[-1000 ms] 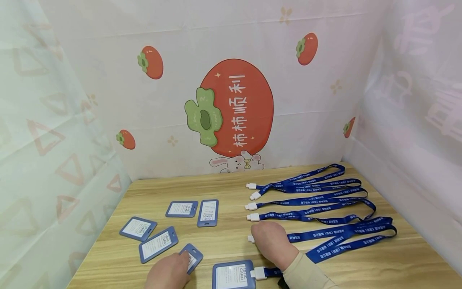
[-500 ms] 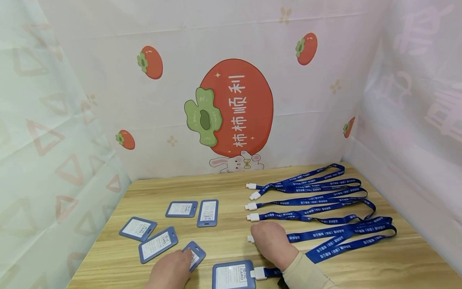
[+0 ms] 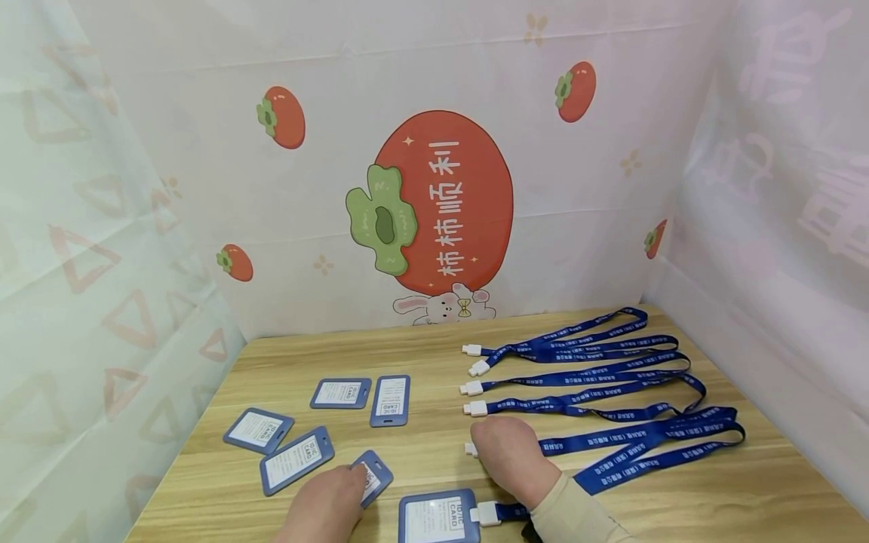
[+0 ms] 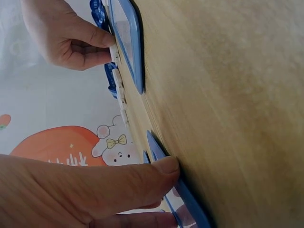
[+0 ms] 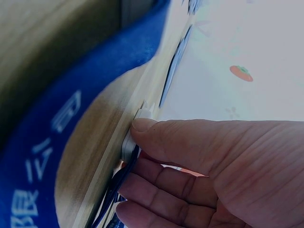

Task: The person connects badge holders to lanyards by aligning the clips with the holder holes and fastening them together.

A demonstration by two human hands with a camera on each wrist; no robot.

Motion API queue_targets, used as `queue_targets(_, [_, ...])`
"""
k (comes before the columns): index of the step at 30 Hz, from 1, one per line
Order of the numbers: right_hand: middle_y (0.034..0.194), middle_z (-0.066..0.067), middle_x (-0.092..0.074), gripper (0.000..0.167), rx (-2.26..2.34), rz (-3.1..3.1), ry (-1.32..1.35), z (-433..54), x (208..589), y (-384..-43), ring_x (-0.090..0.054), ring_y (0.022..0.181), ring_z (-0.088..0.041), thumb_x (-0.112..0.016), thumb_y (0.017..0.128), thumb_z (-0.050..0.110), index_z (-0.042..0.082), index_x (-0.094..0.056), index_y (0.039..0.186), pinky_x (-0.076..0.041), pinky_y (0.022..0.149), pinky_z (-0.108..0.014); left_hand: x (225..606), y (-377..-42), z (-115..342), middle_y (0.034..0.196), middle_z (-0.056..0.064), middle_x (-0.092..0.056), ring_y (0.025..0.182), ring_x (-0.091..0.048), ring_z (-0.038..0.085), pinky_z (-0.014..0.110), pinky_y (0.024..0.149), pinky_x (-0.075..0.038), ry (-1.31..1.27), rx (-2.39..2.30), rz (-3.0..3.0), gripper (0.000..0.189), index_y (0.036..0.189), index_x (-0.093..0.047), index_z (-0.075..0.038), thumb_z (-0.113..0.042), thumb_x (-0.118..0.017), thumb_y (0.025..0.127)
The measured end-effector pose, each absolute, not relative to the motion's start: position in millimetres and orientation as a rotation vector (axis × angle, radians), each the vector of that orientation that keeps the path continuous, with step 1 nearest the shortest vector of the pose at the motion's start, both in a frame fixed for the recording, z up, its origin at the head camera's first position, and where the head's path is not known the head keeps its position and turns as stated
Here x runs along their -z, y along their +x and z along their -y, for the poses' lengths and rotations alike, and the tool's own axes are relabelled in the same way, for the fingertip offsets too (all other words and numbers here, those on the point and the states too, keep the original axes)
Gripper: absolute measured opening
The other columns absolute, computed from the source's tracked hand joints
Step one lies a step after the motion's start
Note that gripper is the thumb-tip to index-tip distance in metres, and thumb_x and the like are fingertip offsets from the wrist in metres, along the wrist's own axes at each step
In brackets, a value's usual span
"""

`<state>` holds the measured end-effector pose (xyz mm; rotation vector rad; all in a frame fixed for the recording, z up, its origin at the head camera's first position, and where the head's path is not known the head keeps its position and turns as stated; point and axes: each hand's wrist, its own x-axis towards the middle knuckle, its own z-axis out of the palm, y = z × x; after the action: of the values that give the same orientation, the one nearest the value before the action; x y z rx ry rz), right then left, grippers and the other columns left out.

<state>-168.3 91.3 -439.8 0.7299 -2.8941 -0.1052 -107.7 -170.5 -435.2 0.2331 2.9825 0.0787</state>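
My left hand (image 3: 327, 499) pinches a blue-framed ID card holder (image 3: 376, 469) by its edge, low at the left of the table. Its thumb (image 4: 166, 167) lies along the frame in the left wrist view, and fingers show through the clear pane. My right hand (image 3: 511, 456) holds the white plastic clip (image 5: 141, 114) of a dark blue lanyard (image 3: 587, 441) between thumb and fingers. Between the hands and nearer the front lies another card holder (image 3: 437, 520), joined to a white clip (image 3: 487, 514) on a blue strap.
Several loose card holders lie at the left, among them one upright (image 3: 390, 401) and one sideways (image 3: 341, 393). Several blue lanyards (image 3: 577, 377) with white clips stretch out at the right. A printed cloth (image 3: 339, 75) walls the wooden table (image 3: 434, 445) at the back and sides.
My left hand has moved slightly right and away from the front, bringing its card holder along. My right hand stays in place at the lanyard clip.
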Motion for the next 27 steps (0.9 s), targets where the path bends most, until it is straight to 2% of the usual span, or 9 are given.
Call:
queue_targets(13, [0.070,-0.002,-0.066,0.010,0.107,2.900,0.728,-91.5,440.2,-168.1,-0.057,0.057,-0.013,-0.079,0.088,0.004,0.012,-0.074,0.084,-0.058,0.057,-0.032,437.7,-111.8,169.5,0.084,0.004,-0.068,0.075,-0.065,0.017,0.041,0.073,-0.061,0.322,-0.044,-3.020,0.030,0.100,-0.071,-0.006,-0.011,-0.091,0.078])
queue_targets(27, [0.070,-0.001,-0.066,0.009,0.104,2.912,0.730,-91.9,440.5,-168.6,-0.056,0.057,-0.012,-0.078,0.089,0.005,0.012,-0.074,0.085,-0.058,0.058,-0.031,438.6,-113.7,167.4,0.101,0.011,-0.075,0.093,-0.073,0.027,0.044,0.083,-0.063,0.474,-0.004,-3.077,0.033,0.107,-0.072,-0.004,-0.008,-0.088,0.079])
